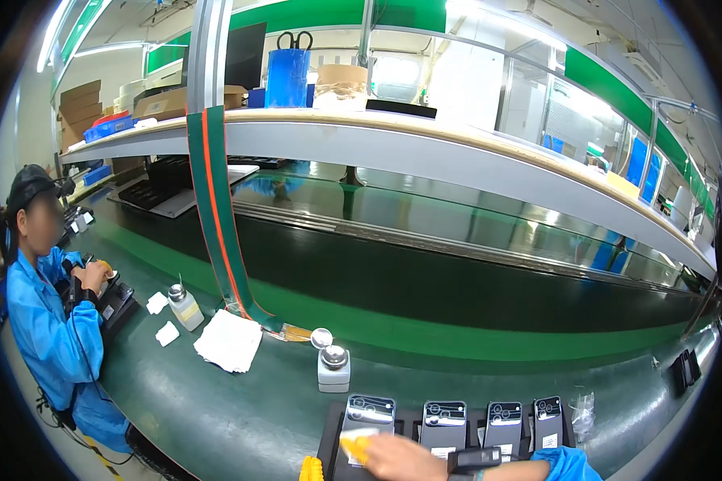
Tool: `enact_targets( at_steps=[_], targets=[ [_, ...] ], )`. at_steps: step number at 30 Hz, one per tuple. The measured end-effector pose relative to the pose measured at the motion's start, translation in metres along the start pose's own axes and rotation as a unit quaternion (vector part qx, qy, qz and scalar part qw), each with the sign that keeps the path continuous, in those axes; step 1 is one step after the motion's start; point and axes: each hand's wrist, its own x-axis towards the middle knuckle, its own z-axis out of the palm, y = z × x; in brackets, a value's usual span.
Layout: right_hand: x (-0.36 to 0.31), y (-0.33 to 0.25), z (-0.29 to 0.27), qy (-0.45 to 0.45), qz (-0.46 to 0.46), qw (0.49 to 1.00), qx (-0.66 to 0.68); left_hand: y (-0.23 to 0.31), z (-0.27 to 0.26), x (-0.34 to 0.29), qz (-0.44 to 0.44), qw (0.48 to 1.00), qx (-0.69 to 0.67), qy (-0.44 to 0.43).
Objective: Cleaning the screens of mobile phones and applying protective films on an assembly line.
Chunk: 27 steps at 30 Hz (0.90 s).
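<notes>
Yellow finger covers (353, 451) are worn on the right hand (405, 458), which is extended across the lower middle of the frame from the right, its wrist banded by a dark wrist device (475, 458) and its arm clothed in a blue sleeve (569, 466). A white wipe (360, 433) is pinched in the grip of this hand, over the leftmost phone (371, 409); whether the phone is pressed by it cannot be told. Three other phones (444, 425) are lined up to its right, along the bottom of the frame, on a black tray (330, 421). Of the left hand (311, 470) only yellow-covered fingertips are shown at the lower edge, left of centre, and the state of its grip cannot be told. Above the tray, a metal-topped bottle (334, 374) is stood upright on the green surface (217, 409), with white sheets (229, 341) piled to its left and a second bottle (186, 309) placed just beyond them. At the far left, a co-worker (52, 321) is seen dressed in blue.
</notes>
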Motion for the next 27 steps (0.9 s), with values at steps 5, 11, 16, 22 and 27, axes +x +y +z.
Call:
enact_targets(
  at_steps=[5,11,16,22,27],
  targets=[
    [-0.013,-0.023,-0.008,-0.034,-0.112,0.987,0.114,-0.004,0.0,-0.004,0.016,1.0,0.003,-0.01],
    [-0.008,-0.008,-0.019,-0.041,0.001,0.999,0.02,0.002,-0.002,-0.002,-0.005,1.0,-0.001,-0.004],
    [-0.01,-0.009,-0.04,-0.055,-0.045,0.996,0.061,0.002,-0.004,-0.001,-0.004,1.0,-0.004,-0.013],
    [-0.016,-0.02,-0.043,-0.194,0.056,0.972,0.123,0.001,-0.003,-0.003,-0.011,1.0,0.007,-0.005],
    [-0.021,0.0,-0.063,-0.107,-0.067,0.982,-0.137,0.004,-0.004,0.0,-0.004,1.0,-0.007,-0.013]
  ],
)
